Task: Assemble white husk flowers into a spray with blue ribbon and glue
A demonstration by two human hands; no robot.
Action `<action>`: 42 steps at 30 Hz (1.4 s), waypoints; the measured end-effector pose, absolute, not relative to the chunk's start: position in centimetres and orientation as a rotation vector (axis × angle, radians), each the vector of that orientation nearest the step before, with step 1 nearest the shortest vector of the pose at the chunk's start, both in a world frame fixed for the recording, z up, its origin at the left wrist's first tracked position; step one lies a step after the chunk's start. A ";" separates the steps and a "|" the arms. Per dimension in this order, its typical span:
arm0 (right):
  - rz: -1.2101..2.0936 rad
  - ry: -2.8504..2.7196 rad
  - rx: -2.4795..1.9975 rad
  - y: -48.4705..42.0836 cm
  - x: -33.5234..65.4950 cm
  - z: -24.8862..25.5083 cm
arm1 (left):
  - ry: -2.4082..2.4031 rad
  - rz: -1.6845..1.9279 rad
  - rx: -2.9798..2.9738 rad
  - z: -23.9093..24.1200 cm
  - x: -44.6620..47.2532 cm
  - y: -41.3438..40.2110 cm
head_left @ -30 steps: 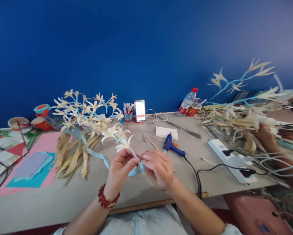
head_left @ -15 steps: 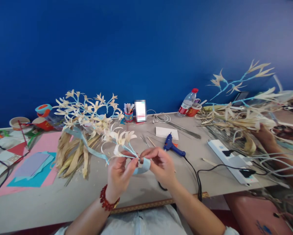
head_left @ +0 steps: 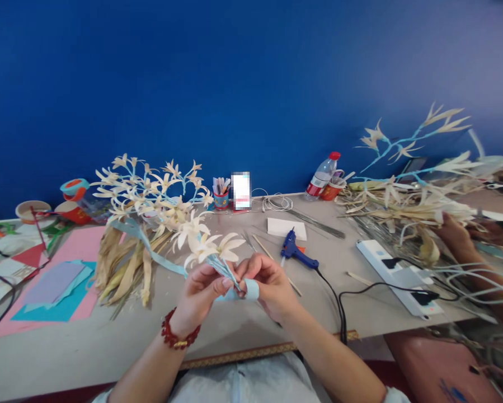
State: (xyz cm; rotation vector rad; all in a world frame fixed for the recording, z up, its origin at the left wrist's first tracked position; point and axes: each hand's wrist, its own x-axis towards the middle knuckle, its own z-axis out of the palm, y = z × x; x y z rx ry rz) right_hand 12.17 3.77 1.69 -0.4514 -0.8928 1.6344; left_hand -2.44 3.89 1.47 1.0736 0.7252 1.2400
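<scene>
My left hand point(head_left: 207, 291) pinches the pale blue stems of a small bunch of cream husk flowers point(head_left: 209, 246), whose heads lean up and to the left. Close against it, my right hand point(head_left: 270, 282) is closed on a light blue paper strip point(head_left: 251, 289), held at the lower end of the stems. The strip loops round below the fingers, and a long blue length point(head_left: 163, 263) trails off to the left. Behind the bunch stands a larger spray of husk flowers point(head_left: 150, 190) on blue stems. My fingertips hide just where strip and stems meet.
A blue glue gun point(head_left: 297, 251) lies right of my hands, its cord running toward the table edge. Farther right is a white power strip point(head_left: 396, 280). Another person's hand point(head_left: 455, 235) works among husks there. Dry husks point(head_left: 125, 263) and coloured paper point(head_left: 53, 285) lie left.
The flower heads have turned and the stems now lie more bunched together, tilted left. My left wrist has shifted slightly left and the strip has turned between my fingers.
</scene>
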 end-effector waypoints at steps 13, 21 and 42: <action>0.199 -1.833 -0.506 4.2 14.6 1.9 | 0.955 1.374 1.170 0.9 -1.6 3.3; -0.067 -1.914 -0.569 4.2 14.6 1.5 | 1.231 1.387 1.514 1.5 -1.9 2.8; 1.616 -0.950 -0.426 4.2 12.7 0.6 | 0.646 1.245 1.262 1.7 -2.2 3.7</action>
